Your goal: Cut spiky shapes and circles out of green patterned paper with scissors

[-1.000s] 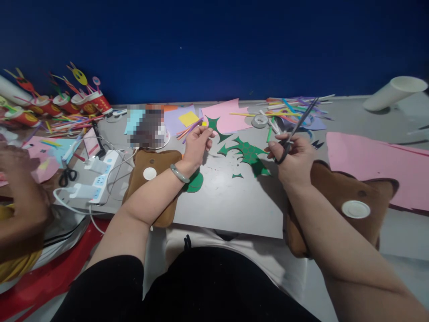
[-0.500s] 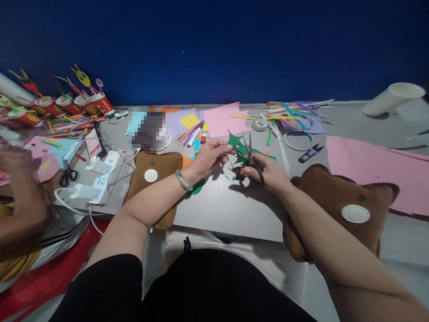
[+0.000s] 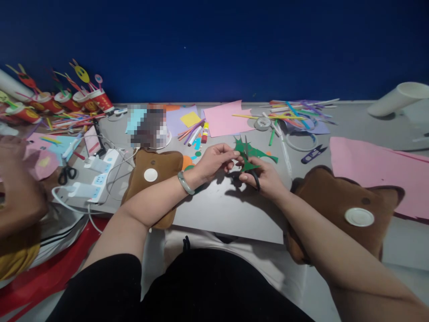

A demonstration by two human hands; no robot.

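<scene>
Between my two hands is a piece of green paper [image 3: 250, 165] with jagged, cut edges. My left hand [image 3: 219, 163], with a bangle [image 3: 185, 182] at the wrist, pinches the paper's left side. In my right hand [image 3: 266, 179] are black-handled scissors [image 3: 255, 180], their blades pointing away from me against the green paper. More green paper [image 3: 264, 153] stretches to the right behind the blades. Below my hands lies the grey tabletop [image 3: 231, 214], with their shadow on it. Orange and green paper scraps [image 3: 188, 162] lie beside my left wrist.
Brown cushions [image 3: 150, 172] [image 3: 338, 201] flank my forearms. A power strip [image 3: 106, 174] with cables is at left, near another person's arm [image 3: 20, 192]. A glue stick [image 3: 204, 133], pink paper [image 3: 224, 118], tape roll [image 3: 262, 123] and purple snips [image 3: 313, 154] lie farther back.
The green paper has turned between my hands, and its jagged part now sits differently around the blades. The scissors blades look closer together. Both hands stay nearly in place.
</scene>
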